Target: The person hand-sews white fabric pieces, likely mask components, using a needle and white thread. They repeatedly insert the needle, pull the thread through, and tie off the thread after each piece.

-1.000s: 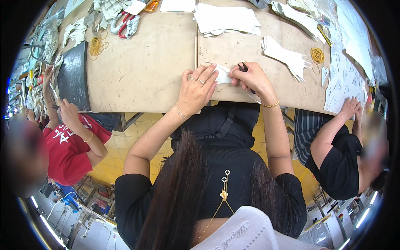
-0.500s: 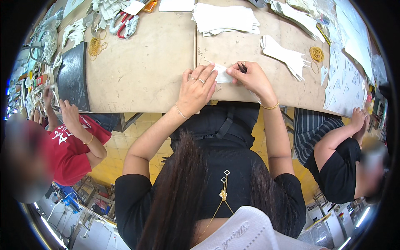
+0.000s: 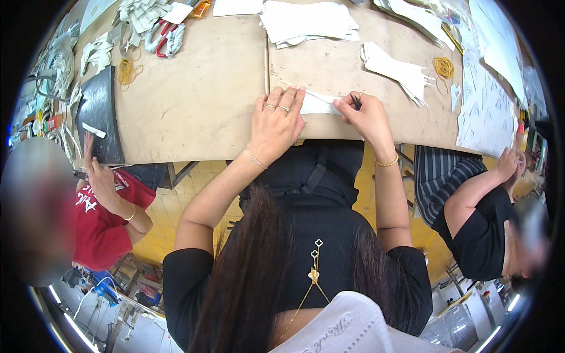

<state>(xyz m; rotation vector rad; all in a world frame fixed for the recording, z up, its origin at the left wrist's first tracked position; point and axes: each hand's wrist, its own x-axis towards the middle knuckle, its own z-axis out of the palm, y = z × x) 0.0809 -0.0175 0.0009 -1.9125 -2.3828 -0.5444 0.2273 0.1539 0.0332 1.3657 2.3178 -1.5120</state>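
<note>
A white piece [image 3: 319, 105] of thin, flexible material lies near the front edge of the table. My left hand [image 3: 275, 117] rests on its left end with the fingers stretched out flat. At the other end my right hand [image 3: 366, 115] pinches the piece between thumb and finger. A dark pointed tool [image 3: 356, 102] also sits in that hand, its tips sticking up past the fingers; the rest of it is hidden. The piece's left end is covered by my left hand.
White cut pieces lie in a stack [image 3: 309, 23] ahead and a bundle [image 3: 400, 73] to the right. Rubber bands [image 3: 442, 68], red-handled scissors [image 3: 168, 40] and a black mat [image 3: 100, 117] are around. Co-workers sit on both sides, one reaching onto the mat.
My right hand has moved right along the white piece, and more of it shows between my hands. The left co-worker's hand now reaches a white strip on the black mat.
</note>
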